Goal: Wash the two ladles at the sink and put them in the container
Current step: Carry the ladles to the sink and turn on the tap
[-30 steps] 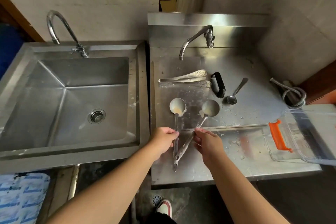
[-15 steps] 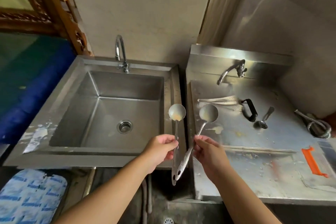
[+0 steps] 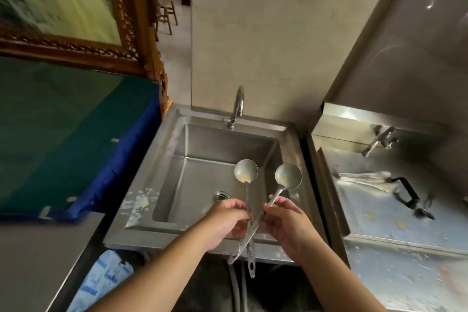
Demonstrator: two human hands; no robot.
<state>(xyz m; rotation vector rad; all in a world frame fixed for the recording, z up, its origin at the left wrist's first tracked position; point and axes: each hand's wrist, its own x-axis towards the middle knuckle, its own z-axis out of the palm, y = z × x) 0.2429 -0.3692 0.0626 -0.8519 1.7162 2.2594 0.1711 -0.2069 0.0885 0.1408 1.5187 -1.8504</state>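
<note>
Carrying both ladles away from the wet steel tabletop [image 3: 395,213] on the right, the person is now holding them over the sink [image 3: 202,177]; a second ago the bowls were resting on that tabletop, and half a second ago they were crossing the rim between the two units. The left hand [image 3: 224,220] is gripping the left ladle [image 3: 246,171] by its handle, the grip clenched around the shaft, bowl up and showing a yellowish smear at its lower edge. The right hand [image 3: 287,220] is pinching the right ladle [image 3: 288,176] the same way, its bowl tilted slightly rightward near the basin's right wall. The two handles are crossing just below the hands, their ends hanging past the sink's front edge.

That shift means, as I judge it, the pickup is done and washing is about to start: the faucet [image 3: 238,104] is showing no water running, so a hand will likely have to free itself to open it. The container is out of view now.

Blue lettering is showing on a white sack [image 3: 101,284] beneath the sink, too blurred to read. No other writing or brand is legible.
</note>
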